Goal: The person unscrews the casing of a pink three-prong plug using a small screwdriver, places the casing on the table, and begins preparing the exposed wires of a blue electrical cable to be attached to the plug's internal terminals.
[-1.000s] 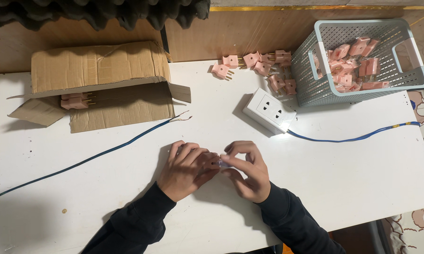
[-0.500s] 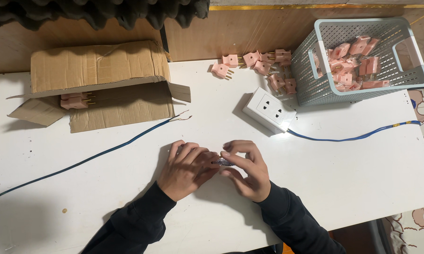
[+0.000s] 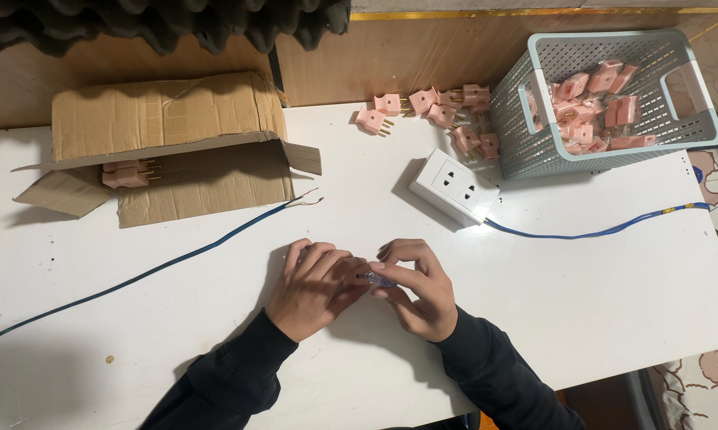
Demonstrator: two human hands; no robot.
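Head view, largest first: white counter (image 3: 582, 318), cardboard box (image 3: 168, 119), mesh basket (image 3: 526, 103) of pink plugs, white socket block (image 3: 453, 187), blue cable (image 3: 136, 275). Near the front edge, left hand (image 3: 311, 288) and right hand (image 3: 418, 288) curled shut together on a small part (image 3: 375, 279), mostly hidden. Probably light, rigid plastic, slippery; best pinched by its sides.

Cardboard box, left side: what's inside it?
Inside the cardboard box, lying on its side, a couple of pink plugs with metal prongs show at the opening. The top flap covers the rest of the interior.
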